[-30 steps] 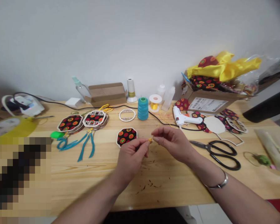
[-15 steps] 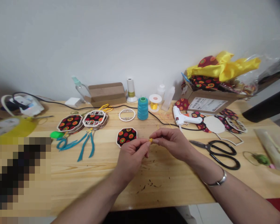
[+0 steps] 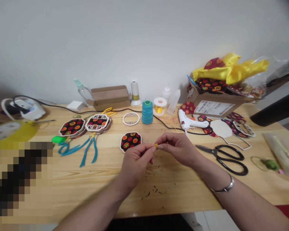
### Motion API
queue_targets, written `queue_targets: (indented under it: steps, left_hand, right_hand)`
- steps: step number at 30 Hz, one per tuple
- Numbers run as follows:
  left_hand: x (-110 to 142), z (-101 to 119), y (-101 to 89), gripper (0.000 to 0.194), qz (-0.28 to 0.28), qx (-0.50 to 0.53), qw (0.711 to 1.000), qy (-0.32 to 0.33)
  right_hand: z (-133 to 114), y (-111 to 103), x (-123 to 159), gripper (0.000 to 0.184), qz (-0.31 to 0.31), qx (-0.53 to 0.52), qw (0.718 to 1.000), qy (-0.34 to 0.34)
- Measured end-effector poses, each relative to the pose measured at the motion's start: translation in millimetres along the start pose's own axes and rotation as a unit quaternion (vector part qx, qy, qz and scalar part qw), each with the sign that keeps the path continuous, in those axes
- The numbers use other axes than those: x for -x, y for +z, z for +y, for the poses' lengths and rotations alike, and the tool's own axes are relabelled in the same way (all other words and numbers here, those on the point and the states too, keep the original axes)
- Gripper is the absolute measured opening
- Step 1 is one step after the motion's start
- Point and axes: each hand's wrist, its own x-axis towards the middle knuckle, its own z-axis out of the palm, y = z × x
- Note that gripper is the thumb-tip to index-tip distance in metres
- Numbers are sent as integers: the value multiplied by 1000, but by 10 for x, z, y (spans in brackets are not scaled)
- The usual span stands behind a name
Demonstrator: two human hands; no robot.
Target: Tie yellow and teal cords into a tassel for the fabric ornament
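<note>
Both hands meet above the middle of the table, pinching a small yellow cord knot (image 3: 156, 146) between their fingertips. My left hand (image 3: 137, 160) grips it from the left with thumb and forefinger; my right hand (image 3: 177, 147) grips it from the right. Most of the knot is hidden by the fingers. Thin yellow cord (image 3: 170, 123) lies behind the right hand, near a spool of yellow cord (image 3: 158, 109). Just behind the left hand lies a flower-patterned fabric panel (image 3: 130, 141) with a pale scalloped edge, partly covered by the hand.
Black-handled scissors (image 3: 228, 157) lie right of my hands, with a white glue gun (image 3: 191, 122) behind them. A teal thread cone (image 3: 147, 112) and round lattice frame (image 3: 131, 118) stand further back. Stacked ornaments (image 3: 98, 123) with teal tassels lie left. A cardboard box (image 3: 212, 104) holds fabric.
My hands stay almost in place. The fingertips have shifted slightly around the yellow knot, and less of it shows now.
</note>
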Motion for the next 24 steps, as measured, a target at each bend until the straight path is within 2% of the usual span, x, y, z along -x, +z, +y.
queue_targets:
  steps: [7, 10, 14, 17, 21, 24]
  left_hand:
    - [16, 1, 10, 17, 13, -37, 999, 25]
    - [35, -17, 23, 17, 25, -86, 993, 76]
    - [46, -82, 20, 20, 38, -199, 960, 195]
    - [40, -130, 9, 20, 54, -261, 929, 258]
    - [39, -147, 2, 21, 62, -283, 909, 299]
    - [45, -134, 1, 21, 58, -271, 914, 298]
  right_hand:
    - [-17, 3, 18, 10, 2, 43, 999, 2]
    - [-33, 1, 31, 11, 1, 49, 999, 9]
    - [-47, -1, 35, 13, 4, 42, 999, 33]
    - [-39, -3, 33, 14, -1, 25, 998, 52]
    - [-21, -13, 32, 15, -5, 15, 998, 60]
    - [-27, -17, 31, 15, -9, 5, 998, 62]
